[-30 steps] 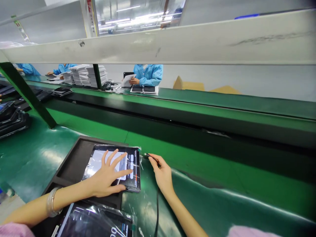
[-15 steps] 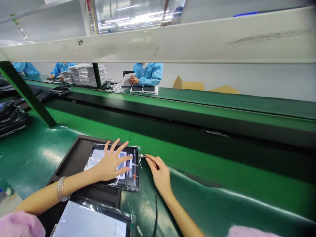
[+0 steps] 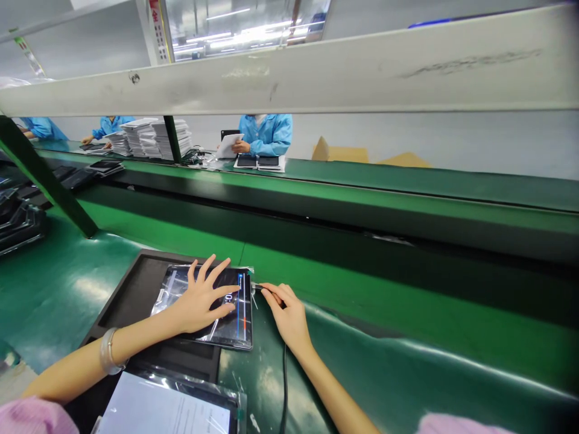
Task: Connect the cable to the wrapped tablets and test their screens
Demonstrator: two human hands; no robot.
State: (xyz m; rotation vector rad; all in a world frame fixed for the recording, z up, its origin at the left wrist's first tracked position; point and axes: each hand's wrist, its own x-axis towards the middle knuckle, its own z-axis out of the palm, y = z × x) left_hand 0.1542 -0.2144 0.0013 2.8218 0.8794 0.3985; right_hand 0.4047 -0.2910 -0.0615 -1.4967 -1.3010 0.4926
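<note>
A tablet (image 3: 233,325) in a clear plastic sleeve lies on a black foam tray (image 3: 136,289) on the green mat. Its screen is dark with a lit number and coloured bars. My left hand (image 3: 201,301) rests flat on the screen with fingers spread. My right hand (image 3: 284,313) pinches a small cable plug (image 3: 259,287) at the tablet's right edge. The black cable (image 3: 284,386) runs back from under that hand toward me. A second sleeved tablet (image 3: 167,413) with a white screen lies at the near edge.
A dark conveyor belt (image 3: 362,211) runs across behind the mat, with a white beam (image 3: 316,72) overhead. Across it, people in blue coats (image 3: 266,134) work by stacks of white boxes (image 3: 154,137). A green post (image 3: 49,181) and black trays (image 3: 18,223) stand at left.
The right hand moved the plug left to the tablet's edge. The tablet's screen went from a white panel with buttons to dark with a number. The left hand shifted slightly up the screen.
</note>
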